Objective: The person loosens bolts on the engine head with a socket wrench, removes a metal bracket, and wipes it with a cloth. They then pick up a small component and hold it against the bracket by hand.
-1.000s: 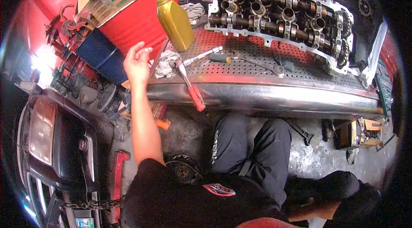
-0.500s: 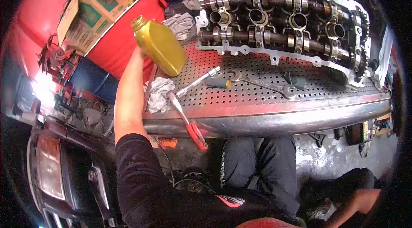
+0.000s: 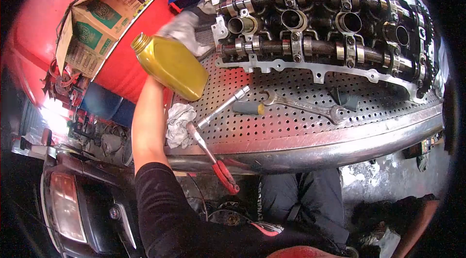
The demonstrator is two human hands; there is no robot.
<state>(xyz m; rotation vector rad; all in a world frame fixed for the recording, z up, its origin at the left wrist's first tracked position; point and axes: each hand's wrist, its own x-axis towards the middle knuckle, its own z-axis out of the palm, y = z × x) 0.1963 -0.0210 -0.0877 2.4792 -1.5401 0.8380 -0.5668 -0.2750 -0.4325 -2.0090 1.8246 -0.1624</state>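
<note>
I have the left hand (image 3: 153,83) closed on the base of the gold bottle (image 3: 171,66), with most of the hand hidden behind the bottle body. The bottle is clear of the tabletop (image 3: 291,122), above its left end, tilted with the neck up and to the left. The right hand is lost in the dark low at the lower right, past the right forearm (image 3: 420,220), so I cannot tell whether it is open or closed. The two hands are well apart. Step in hand, as I judge it: the bottle is lifted and carried, with nothing running from it. The threaded neck shows no cap, so any further handling calls for a firm grip and control of the tilt. The bottle wall is opaque, so I cannot read its fill level. Just below the bottle lie a white rag (image 3: 177,123) and a red-handled ratchet (image 3: 213,157), whose handle overhangs the tabletop edge. Beside them are an extension bar (image 3: 224,104) and a spanner (image 3: 302,105). The cylinder head (image 3: 320,25) sits along the far side, camshafts upward. A cardboard box (image 3: 91,34) stands to the left with its flaps open; its contents do not show.
</note>
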